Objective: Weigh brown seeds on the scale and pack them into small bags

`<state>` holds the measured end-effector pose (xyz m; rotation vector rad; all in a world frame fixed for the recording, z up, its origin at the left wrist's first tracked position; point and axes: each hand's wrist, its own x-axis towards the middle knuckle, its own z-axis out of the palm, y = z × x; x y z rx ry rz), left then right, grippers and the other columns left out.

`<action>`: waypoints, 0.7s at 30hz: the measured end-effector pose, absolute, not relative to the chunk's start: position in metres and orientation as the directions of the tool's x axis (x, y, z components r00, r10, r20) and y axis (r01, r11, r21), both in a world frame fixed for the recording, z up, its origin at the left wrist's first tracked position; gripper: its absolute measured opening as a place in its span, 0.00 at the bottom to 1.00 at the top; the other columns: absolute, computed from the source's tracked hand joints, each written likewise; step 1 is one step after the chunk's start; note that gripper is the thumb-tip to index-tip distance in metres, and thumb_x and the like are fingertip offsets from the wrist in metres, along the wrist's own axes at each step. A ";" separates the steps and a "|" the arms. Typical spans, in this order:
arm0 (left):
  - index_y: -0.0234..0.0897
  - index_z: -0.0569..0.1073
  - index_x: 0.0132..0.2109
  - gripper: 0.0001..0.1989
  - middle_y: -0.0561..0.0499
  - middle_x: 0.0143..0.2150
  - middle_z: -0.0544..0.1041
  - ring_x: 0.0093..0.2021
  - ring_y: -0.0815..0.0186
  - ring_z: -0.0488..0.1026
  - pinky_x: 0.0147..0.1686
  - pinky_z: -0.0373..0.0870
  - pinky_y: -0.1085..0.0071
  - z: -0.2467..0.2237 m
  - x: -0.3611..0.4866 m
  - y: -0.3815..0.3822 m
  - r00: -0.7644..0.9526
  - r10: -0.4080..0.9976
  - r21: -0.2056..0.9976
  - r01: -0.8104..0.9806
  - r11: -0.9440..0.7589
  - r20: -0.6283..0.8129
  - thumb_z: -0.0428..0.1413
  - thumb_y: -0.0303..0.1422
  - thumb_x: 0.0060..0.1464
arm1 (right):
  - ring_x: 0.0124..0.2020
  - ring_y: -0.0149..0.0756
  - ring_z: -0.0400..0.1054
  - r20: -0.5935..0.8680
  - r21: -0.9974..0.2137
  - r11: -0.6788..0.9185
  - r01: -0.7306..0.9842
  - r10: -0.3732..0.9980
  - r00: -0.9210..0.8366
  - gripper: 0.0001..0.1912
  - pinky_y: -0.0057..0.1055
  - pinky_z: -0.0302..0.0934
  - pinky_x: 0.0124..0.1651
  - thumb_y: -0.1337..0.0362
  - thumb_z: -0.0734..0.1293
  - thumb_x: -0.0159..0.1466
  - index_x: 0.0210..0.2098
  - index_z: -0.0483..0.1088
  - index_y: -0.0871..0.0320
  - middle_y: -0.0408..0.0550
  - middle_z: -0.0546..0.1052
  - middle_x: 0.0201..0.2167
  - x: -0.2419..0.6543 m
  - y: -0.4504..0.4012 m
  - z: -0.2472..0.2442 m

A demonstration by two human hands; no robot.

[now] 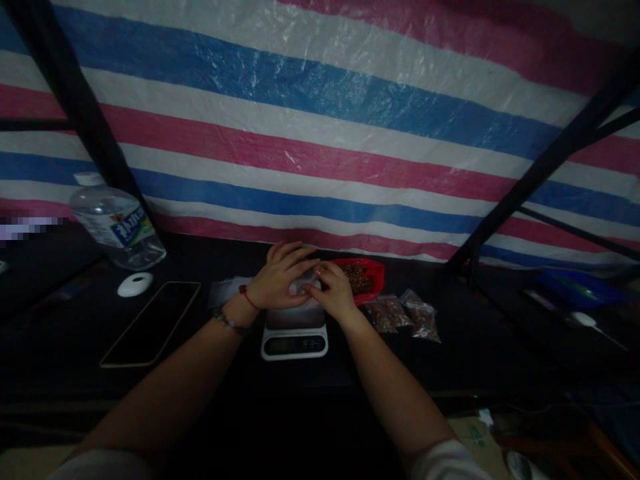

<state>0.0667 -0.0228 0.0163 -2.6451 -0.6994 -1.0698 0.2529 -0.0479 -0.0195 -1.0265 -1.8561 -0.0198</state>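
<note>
A small clear plastic bag [299, 287] is between my hands, above a white kitchen scale [294, 355]. My left hand [280, 279], its fingers long over the bag and its thumb beneath, grips the bag's left side. From the right, the thumb and fingers of my right hand [336, 291] pinch its edge. Both hands hide much of the bag, and I cannot make out whether it holds anything. Just behind my right hand lies an open red bag [361, 280] of small brown pieces. Filled clear bags [423, 316] of brown pieces lie to the right.
Flat clear bags [225, 291] lie left of the scale. Further left are a phone [153, 325], a white rounded object [135, 285] and a large plastic bottle [120, 227]. A striped sheet [320, 147] hangs behind the black table, between dark metal bars [545, 163].
</note>
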 end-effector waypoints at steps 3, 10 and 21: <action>0.46 0.67 0.59 0.33 0.47 0.58 0.71 0.63 0.49 0.57 0.64 0.40 0.48 0.015 0.065 -0.017 0.665 0.413 0.018 0.515 -0.857 0.623 0.60 0.47 0.45 | 0.50 0.42 0.67 0.723 -0.395 0.669 0.630 0.649 -0.236 0.17 0.39 0.63 0.54 0.64 0.71 0.55 0.45 0.73 0.55 0.52 0.74 0.46 0.253 -0.048 -0.019; 0.44 0.69 0.56 0.32 0.46 0.50 0.76 0.53 0.53 0.69 0.63 0.43 0.47 0.014 0.063 -0.012 0.663 0.435 0.098 0.481 -0.871 0.610 0.61 0.48 0.42 | 0.47 0.38 0.67 0.733 -0.411 0.723 0.555 0.624 -0.270 0.10 0.38 0.63 0.52 0.67 0.62 0.63 0.42 0.72 0.56 0.50 0.74 0.41 0.250 -0.053 -0.014; 0.34 0.68 0.52 0.26 0.42 0.49 0.74 0.50 0.53 0.70 0.52 0.66 0.58 -0.013 0.043 0.025 0.300 0.712 0.346 0.713 -0.609 0.635 0.58 0.42 0.47 | 0.47 0.37 0.69 0.176 -0.364 0.125 0.923 0.982 -0.064 0.15 0.29 0.58 0.52 0.71 0.61 0.61 0.45 0.75 0.59 0.52 0.77 0.45 0.339 -0.008 0.012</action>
